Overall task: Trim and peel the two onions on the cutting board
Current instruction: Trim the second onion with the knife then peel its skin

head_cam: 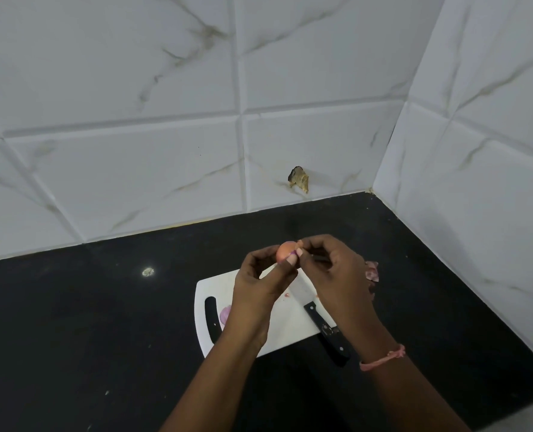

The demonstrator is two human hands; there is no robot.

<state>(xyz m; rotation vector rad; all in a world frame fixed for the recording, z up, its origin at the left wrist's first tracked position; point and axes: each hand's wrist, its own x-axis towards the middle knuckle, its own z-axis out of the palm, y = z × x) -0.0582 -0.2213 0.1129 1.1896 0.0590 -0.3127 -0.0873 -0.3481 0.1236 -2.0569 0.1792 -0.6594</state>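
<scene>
Nearest me, my two forearms reach in from the bottom edge, a pink thread bracelet (383, 358) on the right wrist. Just past them the white plastic cutting board (287, 325) lies flat on the black desk (103, 322), smooth, round-cornered, with a slot handle at its left end. I judge the knife (316, 316) was parked there to free both hands for peeling: its steel blade lies on the board and its black riveted handle hangs off the near right edge. One purple, glossy, already bare-looking onion (225, 313) sits on the board by the slot, half hidden behind my left wrist.

Above the board, my left hand (260, 285) cups the other onion (285, 249), fingers closed around its round, orange-pink papery body to steady it. My right hand (336, 269) pinches a flap of dry skin at the onion's right end, fingers closed on it, probably to pull it off. Raised like this, the scraps would fall on the board.

Farther right, a small heap of pinkish peelings (372, 270) lies on the desk beside the board. Beyond, the marble-veined wall tiles (165, 88) show a chipped hole (298, 178).
</scene>
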